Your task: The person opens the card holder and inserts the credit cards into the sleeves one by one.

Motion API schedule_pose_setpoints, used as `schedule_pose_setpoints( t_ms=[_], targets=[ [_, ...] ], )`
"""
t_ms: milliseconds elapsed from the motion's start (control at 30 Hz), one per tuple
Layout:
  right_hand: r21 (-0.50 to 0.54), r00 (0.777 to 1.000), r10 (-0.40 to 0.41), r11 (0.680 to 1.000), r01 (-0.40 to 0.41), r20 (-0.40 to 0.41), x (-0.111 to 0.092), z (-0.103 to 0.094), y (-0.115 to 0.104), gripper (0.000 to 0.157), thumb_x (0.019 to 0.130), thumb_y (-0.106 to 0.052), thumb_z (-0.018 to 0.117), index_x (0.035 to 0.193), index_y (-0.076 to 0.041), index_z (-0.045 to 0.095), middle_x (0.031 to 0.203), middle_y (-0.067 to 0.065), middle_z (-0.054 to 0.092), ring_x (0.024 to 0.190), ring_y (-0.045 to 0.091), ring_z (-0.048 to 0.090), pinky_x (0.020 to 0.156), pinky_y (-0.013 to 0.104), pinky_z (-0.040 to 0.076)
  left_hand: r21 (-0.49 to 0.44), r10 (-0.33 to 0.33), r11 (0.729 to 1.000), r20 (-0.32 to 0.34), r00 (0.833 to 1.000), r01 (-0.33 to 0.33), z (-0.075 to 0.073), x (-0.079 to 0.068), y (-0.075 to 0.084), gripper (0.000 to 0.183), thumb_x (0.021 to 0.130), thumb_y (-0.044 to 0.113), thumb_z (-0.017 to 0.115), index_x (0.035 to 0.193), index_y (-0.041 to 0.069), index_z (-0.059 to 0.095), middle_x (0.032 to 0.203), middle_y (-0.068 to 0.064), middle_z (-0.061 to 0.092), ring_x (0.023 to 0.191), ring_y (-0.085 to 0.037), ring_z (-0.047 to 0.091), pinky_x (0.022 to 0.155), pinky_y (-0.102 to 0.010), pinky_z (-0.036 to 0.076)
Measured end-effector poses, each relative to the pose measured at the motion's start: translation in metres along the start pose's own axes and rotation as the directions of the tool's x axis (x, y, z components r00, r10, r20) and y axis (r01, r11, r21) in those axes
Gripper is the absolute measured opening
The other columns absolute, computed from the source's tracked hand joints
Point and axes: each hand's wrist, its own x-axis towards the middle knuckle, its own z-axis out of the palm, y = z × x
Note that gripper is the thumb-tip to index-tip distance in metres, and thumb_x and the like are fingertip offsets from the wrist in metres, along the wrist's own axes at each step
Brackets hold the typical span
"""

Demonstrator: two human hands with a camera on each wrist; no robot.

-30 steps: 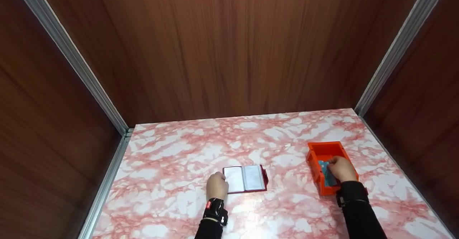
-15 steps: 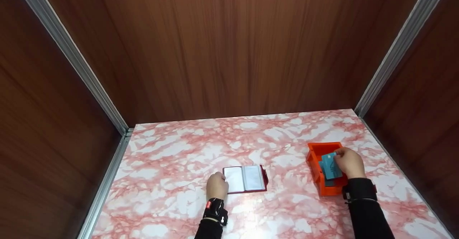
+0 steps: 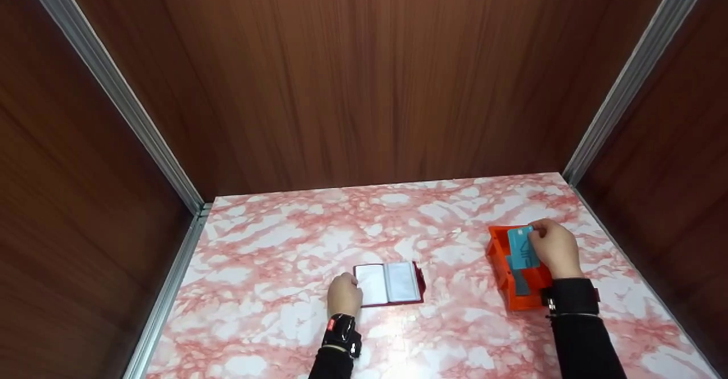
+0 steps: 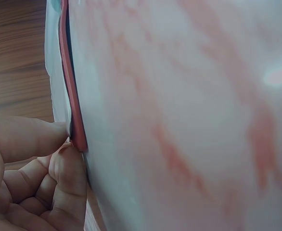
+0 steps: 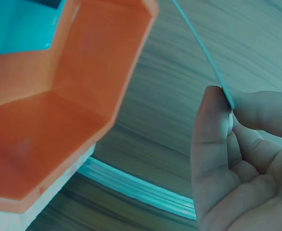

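The head view looks forward and down; close up, the right wrist's shares its orange bin [image 5: 97, 53], the left's, seemingly, its booklet [image 3: 403, 282].

One booklet [image 3: 390, 284], one bin [image 3: 524, 303]

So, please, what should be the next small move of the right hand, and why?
I would probably carry the blue card left to the open booklet: the right hand pinches it, apparently clear of the orange bin, and the left hand pinches the booklet's edge.
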Motion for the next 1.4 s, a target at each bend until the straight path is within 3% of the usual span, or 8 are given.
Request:
schedule_pose_setpoints(
  t_ms=[433, 967, 1233, 1400],
  targets=[
    [0.089, 0.996, -0.047, 0.995, 0.040, 0.070, -0.003, 0.023, -0.044, 0.027, 0.093, -0.006, 0.057, 0.115, 0.009, 0.062, 0.096, 0.022, 0.063, 0.082, 0.033, 0.058, 0.072, 0.041, 0.046, -0.013, -0.011, 1.000, 0.012, 1.000, 0.011, 0.000, 0.000, 0.000, 0.012, 0.067, -0.007, 0.070, 0.073, 0.001, 0.064, 0.068, -0.009, 0.060, 0.070, -0.033, 0.062, 0.069, -0.044, 0.049],
    [0.231, 0.986, -0.076, 0.972, 0.040, 0.149, -0.016, 0.094, -0.072, 0.021, 0.088, -0.003, 0.064, 0.107, 0.007, 0.065, 0.085, 0.013, 0.064, 0.075, 0.026, 0.060, 0.068, 0.035, 0.051, 0.008, -0.006, 1.000, 0.020, 1.000, 0.006, 0.001, 0.001, -0.002, 0.013, 0.067, -0.008, 0.069, 0.074, 0.002, 0.064, 0.068, -0.009, 0.060, 0.070, -0.034, 0.062, 0.069, -0.045, 0.049],
    [0.280, 0.971, -0.040, 0.960, -0.028, 0.234, -0.028, 0.128, -0.085, 0.018, 0.088, -0.002, 0.065, 0.105, 0.004, 0.065, 0.083, 0.008, 0.061, 0.068, 0.019, 0.060, 0.063, 0.031, 0.052, 0.010, -0.018, 1.000, 0.031, 0.999, 0.018, 0.000, 0.001, -0.001, 0.013, 0.067, -0.008, 0.070, 0.075, 0.002, 0.065, 0.068, -0.009, 0.061, 0.070, -0.034, 0.063, 0.069, -0.045, 0.050],
    [0.296, 0.968, -0.057, 0.955, -0.019, 0.246, -0.035, 0.145, -0.090, 0.014, 0.086, 0.000, 0.066, 0.100, 0.003, 0.065, 0.079, 0.006, 0.060, 0.066, 0.017, 0.059, 0.062, 0.031, 0.052, 0.006, -0.023, 1.000, 0.031, 0.999, 0.023, 0.002, 0.001, -0.002, 0.013, 0.067, -0.006, 0.072, 0.075, 0.002, 0.065, 0.068, -0.009, 0.062, 0.070, -0.034, 0.063, 0.069, -0.045, 0.050]
  ],
)
